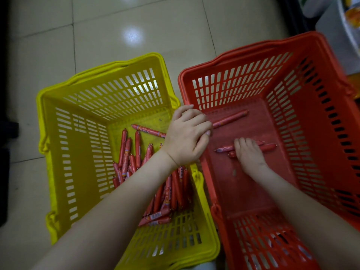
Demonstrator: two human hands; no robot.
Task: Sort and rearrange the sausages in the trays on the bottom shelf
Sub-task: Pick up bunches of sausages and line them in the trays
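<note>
**Layout.** A yellow slotted plastic basket (58, 152) and a red slotted plastic basket (311, 133) stand just beside each other on the pale glossy tiled floor (116, 26). Placing them this close keeps each transfer short, with one reach across the adjoining rims. The shelf and its trays cannot be identified in this view.

**Stock.** A heap of red film-wrapped sausage sticks (167, 195) lies on the bottom of the yellow basket, mostly towards its near right corner. The red basket holds only three sticks. This suggests the sort is at an early stage.

**Left hand.** The left hand (185, 139) crosses from above the yellow basket over the red basket's rim. Its fingers (202, 119) are curled narrow. The near end of a single sausage stick (231, 118) runs in under the fingertips, which reads as a pinch at the end. An end grip of this kind leaves the length of the stick free to be laid flat.

**Right hand.** The right hand (249, 156) is low inside the red basket. Its fingers (243, 145) lie across a pair of sausage sticks (266, 147) on the basket bottom. The thumb is hidden, so it cannot be told whether the hand grips or only presses. Either way, the likely purpose is to keep the pair parallel and stop it rolling.
</note>
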